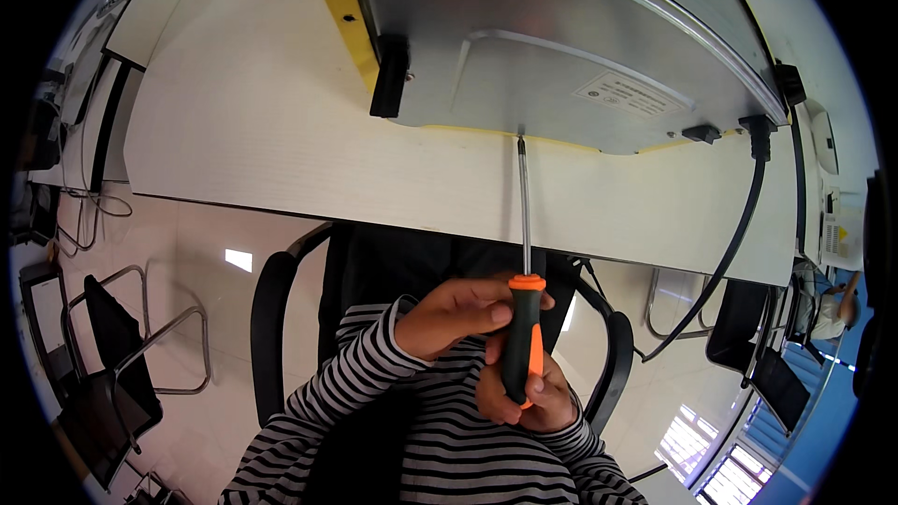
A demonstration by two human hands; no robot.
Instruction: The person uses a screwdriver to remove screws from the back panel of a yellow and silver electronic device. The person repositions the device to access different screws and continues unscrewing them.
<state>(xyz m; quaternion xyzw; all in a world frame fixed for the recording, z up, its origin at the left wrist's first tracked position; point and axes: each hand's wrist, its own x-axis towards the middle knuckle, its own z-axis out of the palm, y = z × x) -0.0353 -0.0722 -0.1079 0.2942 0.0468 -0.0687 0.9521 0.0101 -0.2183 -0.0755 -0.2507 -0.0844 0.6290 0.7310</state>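
Note:
A long screwdriver [516, 355] with a black and orange handle is held in both hands. My left hand [458, 313] grips the top of the handle, near the orange collar. Lower down, my right hand [528, 393] is wrapped round the handle's butt end. The thin metal shaft points away from me, and its dark tip meets the lower edge of a silver metal machine casing [552, 56] on the table. Whether the tip sits in a screw is too small to tell. On the casing are a pale label [634, 93] and a black foot [391, 79].
The casing stands on a pale table [253, 112]. A black power cord [744, 243] runs from the casing's right corner down past the table edge, beside a black rocker switch [701, 135]. Chair armrests [271, 337] flank me. Another chair [117, 365] stands at left; a person [832, 313] is far right.

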